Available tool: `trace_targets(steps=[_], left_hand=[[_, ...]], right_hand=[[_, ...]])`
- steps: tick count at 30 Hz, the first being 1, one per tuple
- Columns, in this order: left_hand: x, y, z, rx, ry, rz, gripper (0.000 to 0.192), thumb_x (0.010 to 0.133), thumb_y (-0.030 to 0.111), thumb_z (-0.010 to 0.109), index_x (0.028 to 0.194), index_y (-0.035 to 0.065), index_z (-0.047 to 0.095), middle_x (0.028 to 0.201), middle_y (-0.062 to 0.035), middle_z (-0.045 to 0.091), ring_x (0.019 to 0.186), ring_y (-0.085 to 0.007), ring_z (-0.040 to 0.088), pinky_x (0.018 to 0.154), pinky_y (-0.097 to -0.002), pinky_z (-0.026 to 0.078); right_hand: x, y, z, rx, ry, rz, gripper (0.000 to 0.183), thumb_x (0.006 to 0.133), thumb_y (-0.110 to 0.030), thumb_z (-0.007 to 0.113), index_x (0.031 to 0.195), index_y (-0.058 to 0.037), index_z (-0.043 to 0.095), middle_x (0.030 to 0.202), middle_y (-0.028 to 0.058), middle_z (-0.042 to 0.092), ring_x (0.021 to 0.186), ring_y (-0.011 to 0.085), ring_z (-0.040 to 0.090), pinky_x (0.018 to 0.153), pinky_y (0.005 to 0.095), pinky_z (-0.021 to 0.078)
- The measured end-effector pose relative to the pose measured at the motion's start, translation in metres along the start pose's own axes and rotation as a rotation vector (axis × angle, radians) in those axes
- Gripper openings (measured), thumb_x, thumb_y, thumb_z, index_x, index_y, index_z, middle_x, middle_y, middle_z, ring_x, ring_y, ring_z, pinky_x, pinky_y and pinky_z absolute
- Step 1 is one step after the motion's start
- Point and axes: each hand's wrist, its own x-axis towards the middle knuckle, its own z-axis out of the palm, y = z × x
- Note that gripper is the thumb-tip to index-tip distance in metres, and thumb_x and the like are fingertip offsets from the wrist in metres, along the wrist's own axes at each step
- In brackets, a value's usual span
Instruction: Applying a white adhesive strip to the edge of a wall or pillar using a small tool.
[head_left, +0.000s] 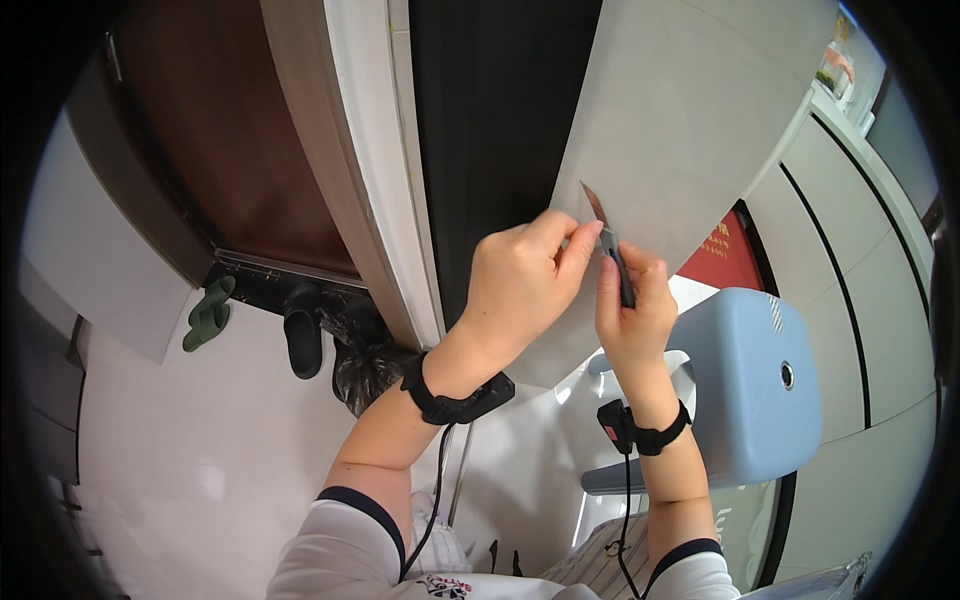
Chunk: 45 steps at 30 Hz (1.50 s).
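Note:
A utility knife (625, 285) with a dark handle and a long bare blade is held in my right hand (637, 315), its tip pointing up and away from me. My left hand (529, 277) is bent in from the left, thumb and index fingertips together at the base of the blade. Whether they pinch the knife or something thin is too small to tell. Both hands are in front of a pale grey panel (675, 112), close to its edge beside a tall black strip (495, 112). The blade appears over the panel's surface.
A light blue stool (757, 390) stands at right, before white cabinets (847, 225). A red printed sheet (724, 255) shows behind the panel. At left are a brown door (232, 135), green slippers (208, 313), a black slipper (303, 330) and a black plastic bag (367, 371). Cables hang from both wristbands.

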Motion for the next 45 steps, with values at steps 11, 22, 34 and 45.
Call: trace_targets(steps=[11,22,34,45], left_hand=[[0.002,-0.005,-0.005,0.429,0.142,0.135,0.045,0.079,0.021,0.084,0.055,0.0079,0.048,0.046,-0.0033,0.049,0.037,-0.0151,0.042,0.036,-0.0268,0.030],[0.011,0.001,-0.006,0.174,0.176,-0.114,0.045,0.075,0.018,0.088,0.061,0.0065,0.046,0.045,0.0007,0.044,0.042,-0.0045,0.038,0.039,-0.0216,0.030],[0.016,-0.001,-0.004,0.102,0.182,-0.100,0.044,0.076,0.013,0.087,0.059,0.0067,0.047,0.044,0.0015,0.046,0.040,-0.0021,0.042,0.038,-0.0201,0.030],[0.014,-0.007,-0.009,0.130,0.170,-0.075,0.041,0.079,0.014,0.085,0.061,0.0064,0.049,0.046,0.0013,0.048,0.042,-0.0022,0.044,0.038,-0.0204,0.032]], right_hand=[[-0.012,-0.005,0.034,0.063,0.006,0.106,0.021,0.089,-0.010,0.070,0.087,-0.0032,0.050,0.060,0.0083,0.058,0.046,0.0226,0.059,0.043,0.0317,0.0460],[-0.016,-0.006,0.044,0.056,0.003,0.127,0.025,0.088,-0.010,0.071,0.083,-0.0040,0.047,0.054,0.0067,0.055,0.041,0.0229,0.056,0.041,0.0318,0.0440],[-0.017,-0.007,0.058,0.135,0.054,0.149,0.026,0.089,-0.012,0.071,0.084,-0.0023,0.047,0.055,0.0049,0.051,0.041,0.0193,0.054,0.041,0.0296,0.0432],[-0.017,-0.011,0.059,0.177,0.039,0.162,0.025,0.089,-0.011,0.071,0.085,-0.0024,0.048,0.056,0.0055,0.053,0.042,0.0189,0.053,0.042,0.0300,0.0424]])
